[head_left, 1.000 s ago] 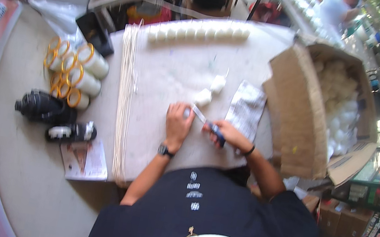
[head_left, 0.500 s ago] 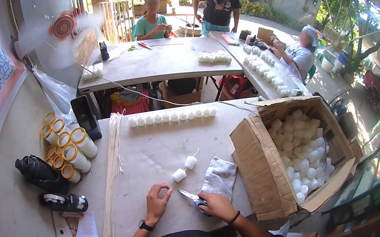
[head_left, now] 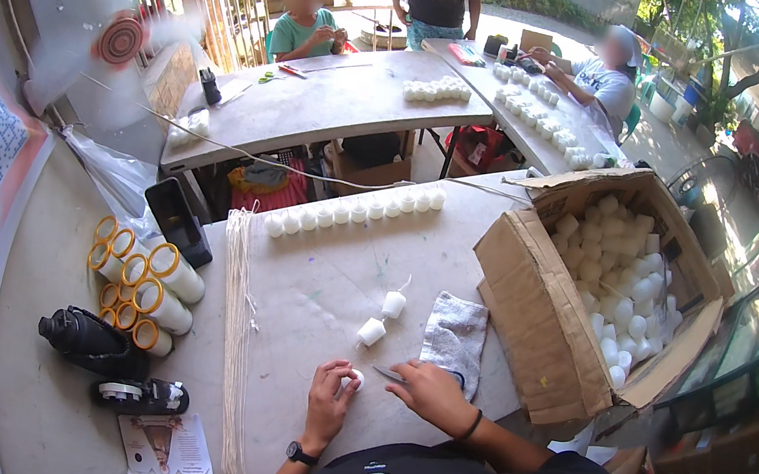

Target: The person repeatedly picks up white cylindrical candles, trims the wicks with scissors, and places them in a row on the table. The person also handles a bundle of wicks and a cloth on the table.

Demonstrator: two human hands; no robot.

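My left hand (head_left: 331, 395) is closed around a small white candle (head_left: 356, 378), whose rounded end shows between the fingers. My right hand (head_left: 435, 396) grips a pair of scissors (head_left: 391, 374); the blades point left toward the held candle, and the palm hides most of the handle. Just beyond my hands, one white candle (head_left: 371, 332) lies tilted on the table, and another candle (head_left: 394, 305) with a wick sticking up sits past it. A folded grey cloth (head_left: 455, 337) lies beside my right hand.
A cardboard box (head_left: 545, 337) full of white candles stands at the right. A candle row (head_left: 358, 213) lines the far edge. At left are a bundle of wick cords (head_left: 236, 313), gold-rimmed white cylinders (head_left: 180, 275) and a black bottle (head_left: 92, 339). Three people are around the farther tables.
A white candle now shows in my left hand's fingers. My right hand has turned the scissors, moving them slightly left and up. The view has shifted a little.
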